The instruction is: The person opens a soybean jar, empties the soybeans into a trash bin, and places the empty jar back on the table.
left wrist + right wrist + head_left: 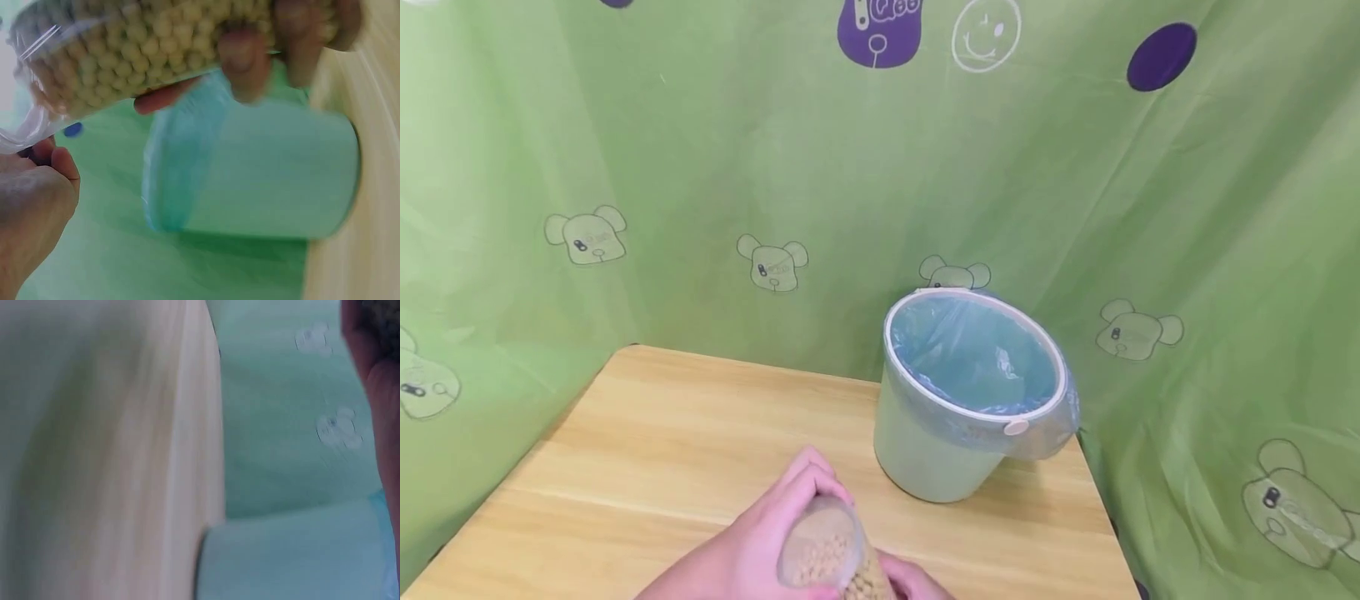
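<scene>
A clear jar [867, 579] full of small, round, beige beans is held between both hands near the table's front. My left hand [756, 537] curls round the jar's clear round end, its fingers over the far side of the rim. Lower down, my right hand [916, 581] grips the body, partly hidden behind the jar. In the left wrist view the jar [150, 47] lies across the top; fingers [245, 65] wrap its body, while the left hand [37, 197] is at its clear end. The right wrist view catches just the right hand [386, 394] at its edge.
A pale green bin [917, 442], lined with a translucent blue bag [977, 358], stands at the table's back right, beyond the hands. The wooden table [647, 442] meets a green patterned cloth [760, 150] behind and at both sides.
</scene>
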Demonstrator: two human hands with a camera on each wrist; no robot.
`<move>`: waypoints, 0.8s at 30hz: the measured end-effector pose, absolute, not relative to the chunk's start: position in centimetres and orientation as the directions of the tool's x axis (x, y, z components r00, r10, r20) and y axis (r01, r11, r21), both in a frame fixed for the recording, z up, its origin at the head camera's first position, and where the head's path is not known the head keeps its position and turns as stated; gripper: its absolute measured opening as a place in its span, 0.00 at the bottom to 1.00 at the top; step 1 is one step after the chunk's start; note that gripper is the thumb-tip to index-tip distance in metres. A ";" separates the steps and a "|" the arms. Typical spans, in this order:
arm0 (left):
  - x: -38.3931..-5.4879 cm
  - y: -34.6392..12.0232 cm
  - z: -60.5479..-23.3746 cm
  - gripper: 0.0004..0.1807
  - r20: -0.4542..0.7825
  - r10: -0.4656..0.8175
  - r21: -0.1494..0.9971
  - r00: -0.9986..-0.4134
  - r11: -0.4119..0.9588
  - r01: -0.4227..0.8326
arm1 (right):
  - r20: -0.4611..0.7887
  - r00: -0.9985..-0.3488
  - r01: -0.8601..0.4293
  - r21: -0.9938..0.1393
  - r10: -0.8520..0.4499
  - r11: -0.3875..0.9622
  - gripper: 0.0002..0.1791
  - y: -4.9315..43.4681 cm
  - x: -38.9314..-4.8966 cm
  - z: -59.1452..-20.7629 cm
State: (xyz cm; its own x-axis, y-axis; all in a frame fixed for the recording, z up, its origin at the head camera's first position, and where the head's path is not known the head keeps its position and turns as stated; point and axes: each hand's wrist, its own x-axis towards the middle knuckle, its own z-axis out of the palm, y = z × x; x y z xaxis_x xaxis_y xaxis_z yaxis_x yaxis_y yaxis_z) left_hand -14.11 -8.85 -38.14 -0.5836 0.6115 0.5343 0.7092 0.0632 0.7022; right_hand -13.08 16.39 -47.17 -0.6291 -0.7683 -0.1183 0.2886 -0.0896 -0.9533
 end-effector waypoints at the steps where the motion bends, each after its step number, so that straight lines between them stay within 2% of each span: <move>1: -14.3 -8.9 -38.3 0.34 0.531 0.596 0.710 -0.603 0.076 0.700 | -0.116 -0.633 0.303 -0.947 -0.765 -0.107 0.36 16.4 -13.1 -47.2; 2: -14.6 -8.9 -38.4 0.34 0.528 0.580 0.720 -0.620 0.082 0.689 | -0.104 -0.640 0.284 -0.953 -0.761 -0.109 0.36 16.3 -13.1 -47.1; 3: -14.7 -8.9 -38.6 0.33 0.520 0.568 0.731 -0.638 0.090 0.676 | -0.045 -0.653 0.202 -0.973 -0.756 -0.116 0.39 16.4 -13.3 -47.2; 6: -14.9 -8.9 -38.9 0.33 0.494 0.536 0.759 -0.684 0.117 0.640 | 0.004 -0.699 0.122 -0.985 -0.715 -0.125 0.41 16.0 -13.3 -47.2; 8: -15.0 -8.8 -39.1 0.33 0.481 0.510 0.768 -0.713 0.147 0.623 | 0.051 -0.735 0.019 -0.995 -0.676 -0.096 0.45 15.9 -13.2 -47.4; 11: -14.9 -8.4 -39.7 0.32 0.454 0.462 0.789 -0.762 0.189 0.584 | 0.087 -0.784 -0.066 -0.996 -0.615 -0.057 0.47 16.1 -13.0 -48.0; 14: -14.6 -7.8 -40.5 0.30 0.402 0.390 0.826 -0.829 0.236 0.512 | 0.138 -0.834 -0.183 -0.983 -0.534 0.033 0.47 16.2 -12.9 -48.6; 17: -14.4 -7.1 -41.1 0.29 0.308 0.299 0.877 -0.903 0.278 0.392 | 0.188 -0.892 -0.293 -0.933 -0.411 0.208 0.48 16.0 -12.5 -49.1; 21: -14.2 -6.1 -41.2 0.30 0.193 0.199 0.916 -0.961 0.314 0.249 | 0.354 -0.894 -0.442 -0.801 -0.275 0.403 0.52 15.5 -12.0 -50.2; 24: -14.2 -5.4 -41.1 0.33 0.157 0.158 0.917 -0.975 0.343 0.204 | 0.482 -0.849 -0.525 -0.716 -0.218 0.460 0.55 15.3 -11.7 -51.1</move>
State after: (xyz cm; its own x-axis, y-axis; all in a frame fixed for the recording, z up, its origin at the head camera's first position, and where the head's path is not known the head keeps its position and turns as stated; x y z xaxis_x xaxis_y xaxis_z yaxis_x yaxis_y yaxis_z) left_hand -14.21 -5.44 -41.09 -0.9747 0.1584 0.1574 0.2038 0.3428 0.9170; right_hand -11.73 15.29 -51.14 -0.8486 -0.2178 0.4822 -0.5250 0.4597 -0.7163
